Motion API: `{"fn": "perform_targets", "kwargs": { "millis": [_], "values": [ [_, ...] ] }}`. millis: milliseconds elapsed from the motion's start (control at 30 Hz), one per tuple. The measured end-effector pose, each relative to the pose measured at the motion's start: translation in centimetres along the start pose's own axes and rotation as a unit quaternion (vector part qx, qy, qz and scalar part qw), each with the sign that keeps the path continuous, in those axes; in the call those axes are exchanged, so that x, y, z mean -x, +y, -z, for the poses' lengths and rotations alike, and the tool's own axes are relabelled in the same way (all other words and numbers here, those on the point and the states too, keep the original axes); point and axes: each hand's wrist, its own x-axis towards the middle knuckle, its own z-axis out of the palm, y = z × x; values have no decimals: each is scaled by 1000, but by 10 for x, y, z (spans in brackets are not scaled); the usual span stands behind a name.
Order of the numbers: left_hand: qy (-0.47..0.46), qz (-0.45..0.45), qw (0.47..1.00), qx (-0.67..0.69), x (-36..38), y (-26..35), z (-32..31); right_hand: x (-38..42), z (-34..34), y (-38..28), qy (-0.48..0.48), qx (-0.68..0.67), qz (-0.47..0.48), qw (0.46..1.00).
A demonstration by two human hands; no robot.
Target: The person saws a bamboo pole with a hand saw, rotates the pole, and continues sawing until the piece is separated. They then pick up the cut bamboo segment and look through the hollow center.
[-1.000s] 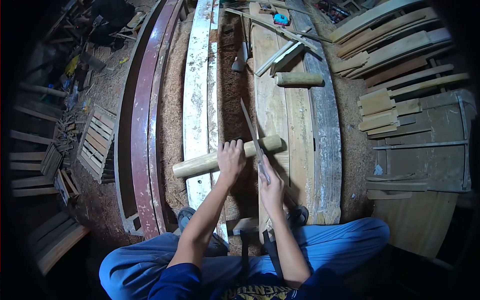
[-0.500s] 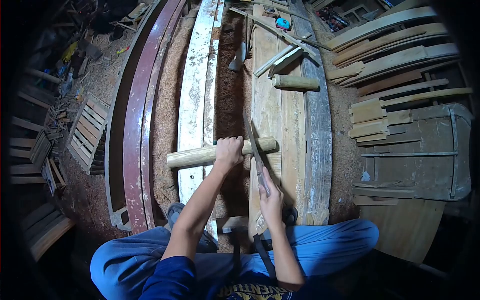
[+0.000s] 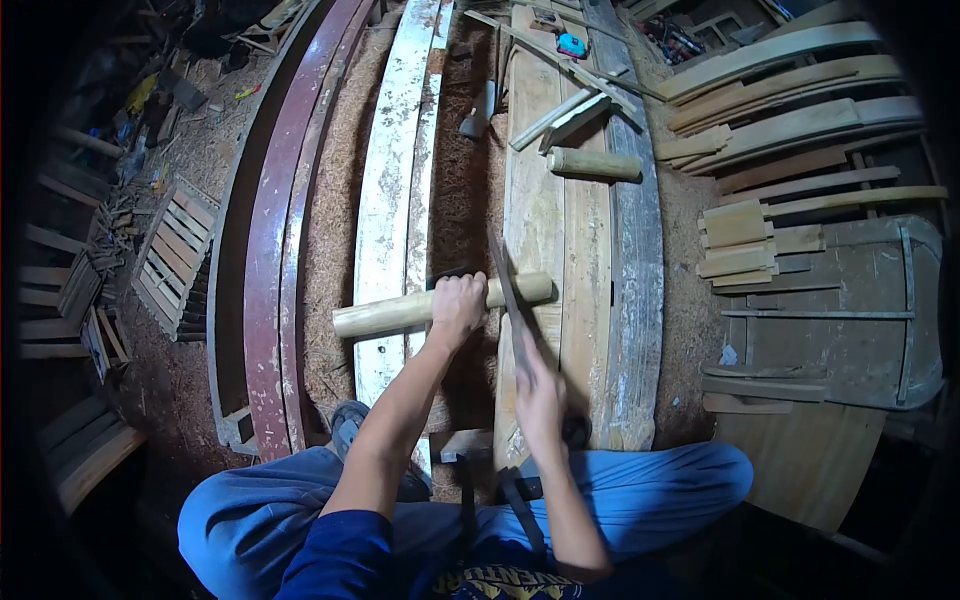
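Observation:
A round wooden pole (image 3: 390,316) lies across the white-painted beam (image 3: 385,215) and the plank bench (image 3: 537,215). My left hand (image 3: 458,304) is wrapped round it near its middle. My right hand (image 3: 541,402) grips the handle of a long, narrow saw (image 3: 508,292), whose blade lies across the pole just right of my left hand. Its teeth are too small to make out. Farther up the bench lies a second, shorter round piece (image 3: 597,164), beside an angled wooden frame (image 3: 575,122).
A teal tape measure (image 3: 571,45) sits at the bench's far end. An axe-like tool (image 3: 472,124) stands in the gap between beams. Reddish beams (image 3: 268,240) run on the left, a slatted panel (image 3: 175,258) beyond them. Boards (image 3: 775,120) are stacked at the right.
My right hand and the saw have shifted slightly toward my body. My left hand keeps its hold on the pole, which stays in place.

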Motion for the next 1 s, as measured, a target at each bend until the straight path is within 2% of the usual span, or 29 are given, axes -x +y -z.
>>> {"fn": "perform_targets", "kwargs": {
  "millis": [67, 133, 200, 233, 267, 333, 367, 400, 467, 533, 600, 667, 700, 800, 833, 867, 900, 933, 1000],
  "values": [
    [-52, 32, 997, 49, -6, -3, 15, -28, -11, -1, -4, 18, 18, 1000],
    [-24, 13, 999, 46, -2, -3, 11, -8, 0, 11, 12, -25, 44, 999],
    [-4, 7, 999, 33, -6, -3, 13, 34, 25, 9, -17, 23, 5, 1000],
    [46, 3, 999, 27, -2, -1, 11, 38, 26, 14, -16, 30, 3, 999],
    [-16, 36, 998, 52, -2, 1, 12, 36, 22, 17, -16, 28, -6, 999],
    [19, 27, 999, 20, 2, 0, -10, -11, 2, 6, -7, -14, 36, 999],
    [14, 42, 999, 29, 3, 4, 2, -32, -14, 9, 9, -25, 21, 999],
    [-42, 37, 997, 46, -1, 1, 13, -37, -13, 3, 6, -27, 14, 1000],
    [-6, 35, 999, 9, -2, 1, -3, -16, -4, 18, 3, -16, 46, 999],
    [29, 24, 999, 16, -18, -5, -1, 30, 21, 13, -15, 8, 10, 1000],
    [30, 19, 999, 27, 10, 1, -10, 43, 22, 15, -30, 5, -36, 999],
    [24, 41, 998, 30, 0, 3, -3, 15, 10, 7, -20, -2, -22, 1000],
    [21, 43, 998, 34, 7, 8, -5, -11, 3, 5, -14, -7, 18, 1000],
    [8, 38, 999, 35, 14, 6, -7, -24, 1, 13, -10, -47, 13, 999],
    [20, 37, 999, 23, 10, 5, -9, -9, 7, 20, 5, -40, 71, 997],
    [38, 31, 999, 9, -3, 1, -9, 11, 26, -4, -29, -15, -5, 999],
    [113, -10, 993, -15, 3, 0, -12, 23, 28, 0, -17, 1, -3, 1000],
    [45, 38, 998, 16, 2, 2, -16, 37, 30, 6, -9, 16, -1, 1000],
    [41, 27, 998, 31, 4, 2, -17, -2, 13, 12, -5, 6, 30, 1000]
  ]
}}
